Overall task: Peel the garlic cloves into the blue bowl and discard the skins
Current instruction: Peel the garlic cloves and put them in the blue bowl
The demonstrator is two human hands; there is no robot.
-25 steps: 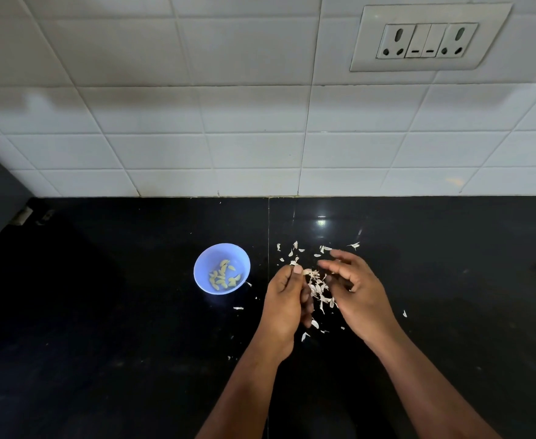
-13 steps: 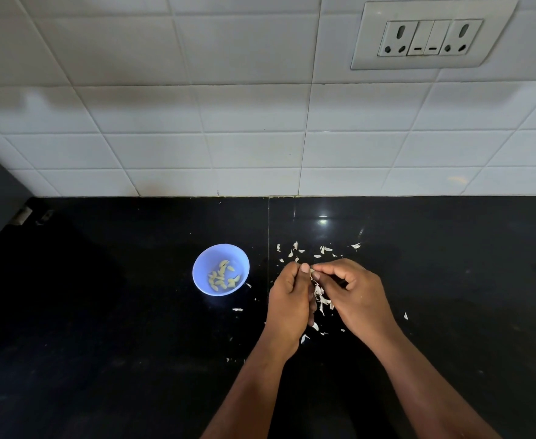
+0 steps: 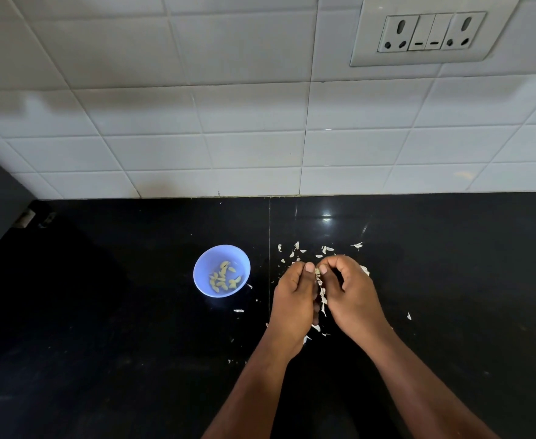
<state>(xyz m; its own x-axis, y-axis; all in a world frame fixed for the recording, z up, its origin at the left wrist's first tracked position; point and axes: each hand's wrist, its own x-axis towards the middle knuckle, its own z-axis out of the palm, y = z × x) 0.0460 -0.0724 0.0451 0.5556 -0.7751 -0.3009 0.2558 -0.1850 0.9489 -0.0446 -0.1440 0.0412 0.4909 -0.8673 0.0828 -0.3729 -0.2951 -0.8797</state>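
Bowl: round blue bowl (image 3: pixel 221 270), peeled cloves (image 3: pixel 224 278) inside
Skins: papery white flakes (image 3: pixel 322 249) on glossy black counter (image 3: pixel 450 264)
Hands: left hand (image 3: pixel 295 296) and right hand (image 3: pixel 350 293) curled, together pinching garlic clove (image 3: pixel 317 271)

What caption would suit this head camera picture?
Both hands, left hand and right hand, pinch a garlic clove over scattered skins, beside the blue bowl.
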